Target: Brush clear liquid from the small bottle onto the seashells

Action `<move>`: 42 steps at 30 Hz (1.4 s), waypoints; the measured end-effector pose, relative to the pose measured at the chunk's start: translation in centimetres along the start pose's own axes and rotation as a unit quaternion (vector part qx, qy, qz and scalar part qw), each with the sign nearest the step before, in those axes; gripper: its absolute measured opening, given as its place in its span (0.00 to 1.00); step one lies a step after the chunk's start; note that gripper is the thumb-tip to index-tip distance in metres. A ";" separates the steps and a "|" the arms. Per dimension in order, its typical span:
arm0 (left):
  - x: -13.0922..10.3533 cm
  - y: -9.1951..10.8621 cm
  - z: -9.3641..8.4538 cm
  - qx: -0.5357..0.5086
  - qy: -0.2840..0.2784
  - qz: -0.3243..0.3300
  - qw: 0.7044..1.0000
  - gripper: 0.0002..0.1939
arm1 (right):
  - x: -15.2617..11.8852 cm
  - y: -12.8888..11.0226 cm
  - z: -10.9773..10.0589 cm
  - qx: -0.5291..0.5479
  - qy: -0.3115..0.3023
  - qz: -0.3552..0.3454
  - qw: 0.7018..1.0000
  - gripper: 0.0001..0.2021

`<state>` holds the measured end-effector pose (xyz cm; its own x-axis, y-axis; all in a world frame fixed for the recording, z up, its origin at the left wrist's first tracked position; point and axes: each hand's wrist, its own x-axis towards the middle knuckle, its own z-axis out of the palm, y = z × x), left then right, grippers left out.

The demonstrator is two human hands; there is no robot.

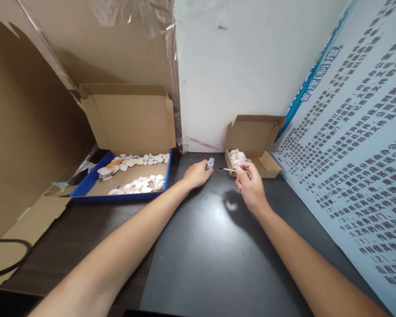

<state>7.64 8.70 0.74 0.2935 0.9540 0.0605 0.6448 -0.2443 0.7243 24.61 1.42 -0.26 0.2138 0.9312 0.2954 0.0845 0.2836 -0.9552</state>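
Note:
My left hand (197, 174) is closed around a small clear bottle (210, 163) near the back of the dark grey mat. The bottle stands upright, and its neck shows above my fingers. To the right, my right hand (249, 184) pinches a thin brush (229, 169) between thumb and fingers, above the mat. The brush lies almost level, its dark tip pointing left toward the bottle but apart from it. Just behind my right hand is a small open cardboard box (271, 166) with white shells (236, 156) in its left part.
At the left stands a larger cardboard box with a blue rim (119, 199), its lid raised, holding several rows of shells (148, 185). A white wall (237, 66) closes off the back. A printed board (350, 132) leans along the right side. A dark cable (23, 244) loops at far left.

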 end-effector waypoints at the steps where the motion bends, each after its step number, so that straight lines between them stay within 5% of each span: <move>1: -0.3 0.2 -0.1 0.014 0.000 0.013 1.000 0.07 | -0.1 -0.2 0.2 0.001 0.009 -0.007 1.000 0.09; 9: -7.7 0.1 -2.1 0.052 -0.006 0.102 0.993 0.08 | -4.0 -4.1 1.6 -0.047 0.043 -0.137 0.989 0.04; 14: -10.0 -1.2 -2.1 0.014 -0.026 0.140 0.990 0.09 | -5.9 -4.9 1.8 -0.157 -0.007 -0.304 0.940 0.08; 24: -10.2 -1.4 -2.5 -0.086 -0.024 0.113 0.990 0.09 | -5.7 -4.5 1.5 -0.161 -0.044 -0.295 0.941 0.09; 31: -10.6 -1.0 -2.6 -0.056 -0.036 0.139 0.988 0.08 | -5.9 -5.2 1.8 -0.241 -0.047 -0.335 0.910 0.08; 37: -10.6 -1.1 -2.6 -0.026 -0.057 0.150 0.987 0.06 | -5.9 -4.5 1.9 -0.201 -0.043 -0.274 0.940 0.12; 42: -10.6 -1.4 -2.6 0.010 -0.055 0.154 0.986 0.05 | -5.5 -4.1 1.8 -0.226 -0.055 -0.279 0.932 0.09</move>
<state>1.85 -0.60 0.87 0.5520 0.8097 0.1992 0.5270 -0.5239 0.6692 21.28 -4.50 2.03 -0.0844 0.6918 0.7171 0.5587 0.6288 -0.5408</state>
